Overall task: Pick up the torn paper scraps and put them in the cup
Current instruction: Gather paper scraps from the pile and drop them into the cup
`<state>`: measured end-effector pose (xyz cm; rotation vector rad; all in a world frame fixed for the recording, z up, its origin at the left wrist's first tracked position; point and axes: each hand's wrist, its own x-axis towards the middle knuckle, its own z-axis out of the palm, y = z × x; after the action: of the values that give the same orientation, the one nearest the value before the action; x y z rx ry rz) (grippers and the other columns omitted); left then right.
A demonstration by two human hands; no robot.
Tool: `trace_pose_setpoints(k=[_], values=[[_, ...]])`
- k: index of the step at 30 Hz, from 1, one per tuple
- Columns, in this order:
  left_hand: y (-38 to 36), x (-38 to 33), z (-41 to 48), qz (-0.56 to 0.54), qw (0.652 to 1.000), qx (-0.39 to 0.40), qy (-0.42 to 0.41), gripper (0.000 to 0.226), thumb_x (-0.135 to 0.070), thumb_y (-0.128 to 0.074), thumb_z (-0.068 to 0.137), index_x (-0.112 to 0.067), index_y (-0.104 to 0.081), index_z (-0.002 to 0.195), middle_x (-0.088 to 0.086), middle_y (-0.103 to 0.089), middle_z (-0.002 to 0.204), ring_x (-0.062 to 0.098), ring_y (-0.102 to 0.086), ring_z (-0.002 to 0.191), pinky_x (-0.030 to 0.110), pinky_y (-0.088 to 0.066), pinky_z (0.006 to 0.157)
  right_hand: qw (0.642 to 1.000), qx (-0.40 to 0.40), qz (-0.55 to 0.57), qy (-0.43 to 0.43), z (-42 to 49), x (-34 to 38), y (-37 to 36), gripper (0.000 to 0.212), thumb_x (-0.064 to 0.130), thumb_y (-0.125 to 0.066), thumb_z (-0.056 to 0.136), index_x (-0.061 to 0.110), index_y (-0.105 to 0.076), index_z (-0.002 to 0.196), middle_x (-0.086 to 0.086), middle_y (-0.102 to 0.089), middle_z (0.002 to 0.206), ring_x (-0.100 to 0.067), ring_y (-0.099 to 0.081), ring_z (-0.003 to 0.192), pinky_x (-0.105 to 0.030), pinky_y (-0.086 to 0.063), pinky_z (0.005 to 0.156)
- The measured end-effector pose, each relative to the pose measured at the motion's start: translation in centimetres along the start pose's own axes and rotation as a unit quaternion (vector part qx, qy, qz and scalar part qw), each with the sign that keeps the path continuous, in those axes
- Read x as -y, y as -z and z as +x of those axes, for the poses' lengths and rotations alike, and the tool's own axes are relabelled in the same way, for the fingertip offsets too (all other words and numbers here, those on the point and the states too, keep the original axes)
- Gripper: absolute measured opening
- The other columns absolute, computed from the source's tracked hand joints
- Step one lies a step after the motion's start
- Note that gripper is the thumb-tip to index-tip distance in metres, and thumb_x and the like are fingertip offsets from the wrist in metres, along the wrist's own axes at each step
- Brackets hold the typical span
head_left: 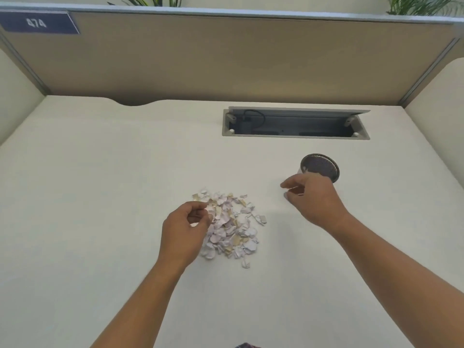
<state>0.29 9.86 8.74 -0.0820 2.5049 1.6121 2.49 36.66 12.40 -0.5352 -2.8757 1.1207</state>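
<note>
A heap of torn paper scraps (232,226), white, lilac and tan, lies in the middle of the white desk. My left hand (184,228) hovers over the heap's left edge, thumb and fingers pinching a scrap. A round cup (320,167) with a dark mesh inside stands to the right, farther back. My right hand (311,198) is just in front of the cup, fingers curled round a few small scraps; it covers the cup's near rim.
An open cable tray (295,124) with a black cord is sunk into the desk behind the cup. A tan partition (226,59) with a "474" label closes the back. Side panels stand left and right. Bare desk (88,197) spreads to the left.
</note>
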Motion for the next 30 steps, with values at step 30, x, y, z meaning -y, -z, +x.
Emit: trace_pose_setpoints(k=[30], values=[[3.0, 2.8, 4.6, 0.204, 0.975, 0.049, -0.069, 0.033, -0.019, -0.066, 0.087, -0.030, -0.061, 0.118, -0.008, -0.057, 0.114, 0.006, -0.062, 0.087, 0.014, -0.050, 0.064, 0.982, 0.041, -0.117, 0.146, -2.7, 3.7, -9.7, 0.016, 0.008, -0.064, 0.086, 0.015, -0.076, 0.093, 0.002, -0.073, 0.093, -0.018, -0.067, 0.085, -0.025, -0.049, 0.075]])
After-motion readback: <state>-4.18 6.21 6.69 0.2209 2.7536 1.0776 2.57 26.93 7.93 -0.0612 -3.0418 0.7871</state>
